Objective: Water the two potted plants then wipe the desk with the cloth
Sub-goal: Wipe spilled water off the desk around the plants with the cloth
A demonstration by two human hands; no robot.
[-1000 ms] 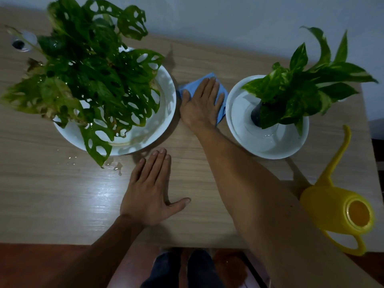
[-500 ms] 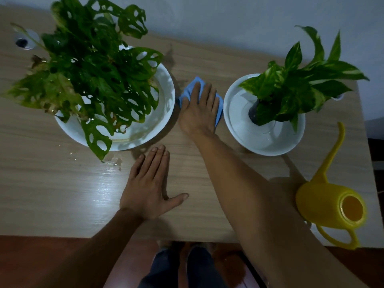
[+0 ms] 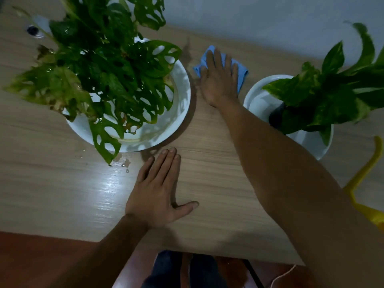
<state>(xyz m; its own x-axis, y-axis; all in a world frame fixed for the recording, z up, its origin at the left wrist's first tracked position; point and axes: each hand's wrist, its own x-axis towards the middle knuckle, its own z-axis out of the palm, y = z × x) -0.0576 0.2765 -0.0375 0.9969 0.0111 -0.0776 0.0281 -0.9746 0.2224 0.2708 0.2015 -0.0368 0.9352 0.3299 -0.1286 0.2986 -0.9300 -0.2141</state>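
Observation:
My right hand [image 3: 218, 80] presses flat on a blue cloth [image 3: 241, 75] on the wooden desk [image 3: 207, 163], between the two plants and near the back edge. My left hand [image 3: 158, 190] lies flat and open on the desk closer to me. A big plant with holed leaves [image 3: 108, 67] stands in a white saucer [image 3: 180, 104] on the left. A smaller plant with green-yellow leaves [image 3: 324, 92] stands in a white saucer [image 3: 257, 100] on the right. Water drops [image 3: 124, 163] lie on the desk below the left saucer.
A yellow watering can [image 3: 365, 175] stands at the right edge, partly cut off by the frame. A small round object [image 3: 34, 30] sits at the far left back of the desk. A grey wall runs behind the desk. My legs and the reddish floor show below.
My right hand has slid the cloth farther back toward the wall. My left hand has stayed flat in place. The view has shifted right and nearer.

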